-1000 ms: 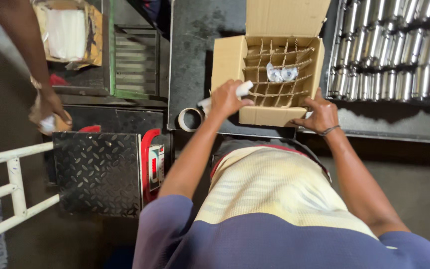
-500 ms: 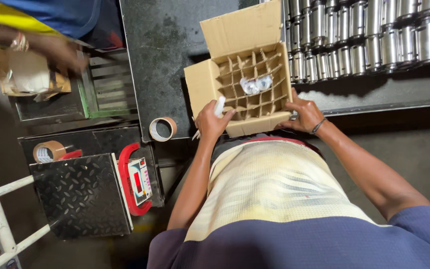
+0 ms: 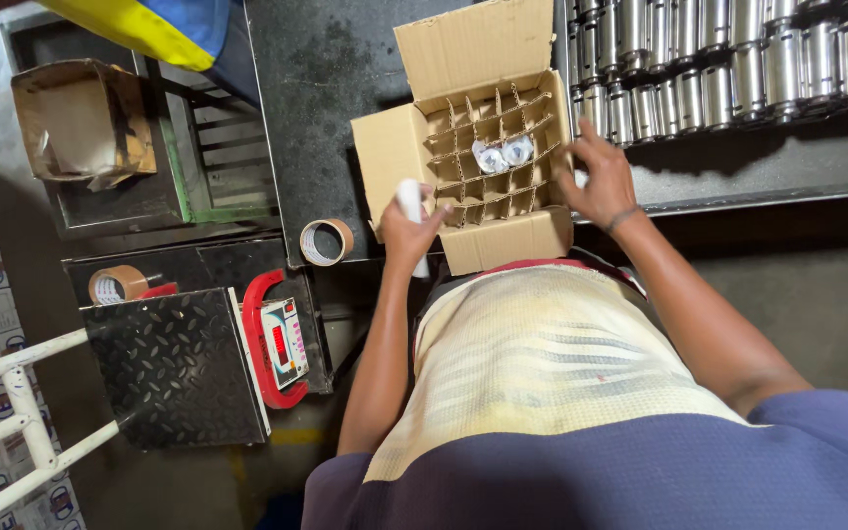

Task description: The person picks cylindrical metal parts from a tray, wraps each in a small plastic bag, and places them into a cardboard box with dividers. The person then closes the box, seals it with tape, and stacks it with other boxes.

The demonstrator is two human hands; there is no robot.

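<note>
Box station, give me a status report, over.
Left hand gripping white tube at box front edge. Right hand on box's right side. Two wrapped parts in divider cells. Nothing blocking.

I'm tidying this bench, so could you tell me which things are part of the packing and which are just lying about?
In use: divided carton, white roll in left hand, right hand on carton's edge, metal cylinders.
Lying about: tape rolls, scale, small open box.
</note>
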